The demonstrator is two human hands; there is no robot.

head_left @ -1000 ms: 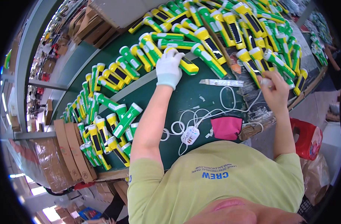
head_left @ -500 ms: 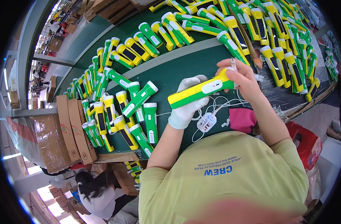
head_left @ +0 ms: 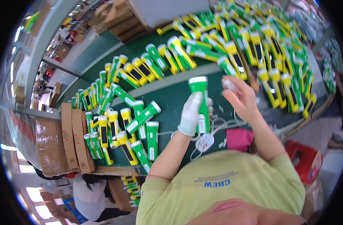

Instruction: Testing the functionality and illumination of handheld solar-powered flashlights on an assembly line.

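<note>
My left hand [head_left: 191, 117], in a white glove, is wrapped round a green flashlight [head_left: 203, 108] above the green tabletop. The flashlight's white-rimmed head points away from me, and its handle runs toward my body. My bare right hand [head_left: 243, 100] is apart from it, to the right, with the fingers curled round a small white cable end [head_left: 230, 84]. The tip of that piece is blurred. Below the hands lies a white multi-port charger [head_left: 204, 143] with tangled white cables. Beside it sits a dark pink cloth item [head_left: 239, 140].
Rows of green and yellow flashlights [head_left: 141, 71] stretch along the far side, with a dense pile [head_left: 280, 88] at the right. A loose group [head_left: 152, 140] lies to my left, near cardboard boxes [head_left: 82, 142]. A red stool [head_left: 302, 161] stands at the right. Another person [head_left: 89, 197] is at the lower left.
The flashlight has turned from lying crosswise, yellow side up, to pointing away with its green side showing. My right hand has come off its head and moved slightly right. The whole view has shifted.
</note>
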